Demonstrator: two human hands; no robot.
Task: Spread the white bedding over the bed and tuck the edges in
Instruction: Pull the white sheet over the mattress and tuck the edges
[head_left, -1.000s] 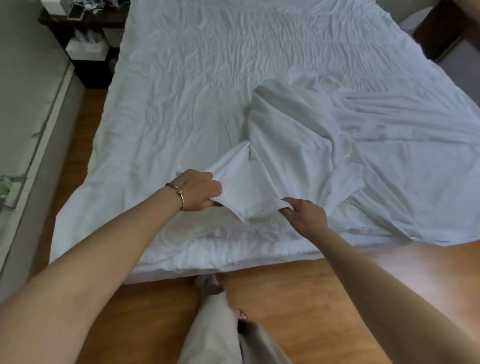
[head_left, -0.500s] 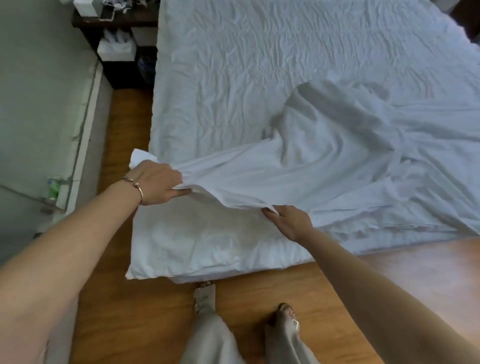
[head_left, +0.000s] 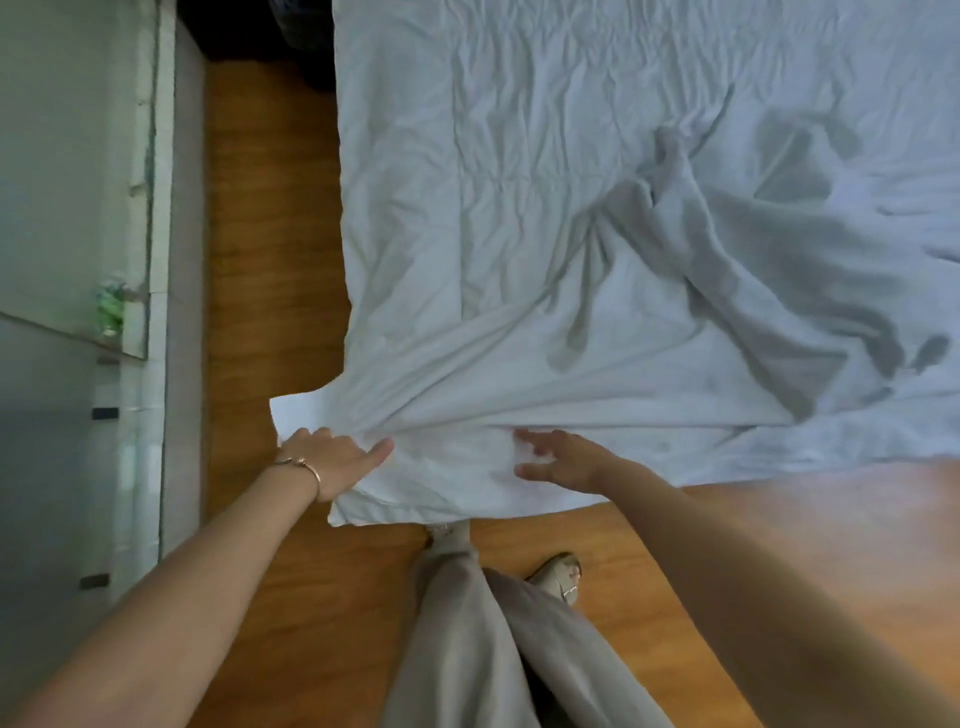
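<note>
Hands work the near left corner of the bed (head_left: 395, 156). Spreading step: white bedding (head_left: 597, 332) is bunched mid-bed, corner overhanging the wooden floor (head_left: 270, 260). Next likely needs smoothing rightward, then tucking. Left hand (head_left: 332, 457) grips the corner cloth; right hand (head_left: 558, 460) is spread flat, fingers just touching.

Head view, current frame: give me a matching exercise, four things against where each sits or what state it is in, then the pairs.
Things:
1. left hand
2. right hand
3. thin metal bracelet
4. rumpled ridge of white sheet

States:
A. on the left wrist
B. fingers spread, holding nothing
C. gripping the corner of the white sheet
D. bunched up on the middle of the white bed

Pairs: 1-C, 2-B, 3-A, 4-D
</note>
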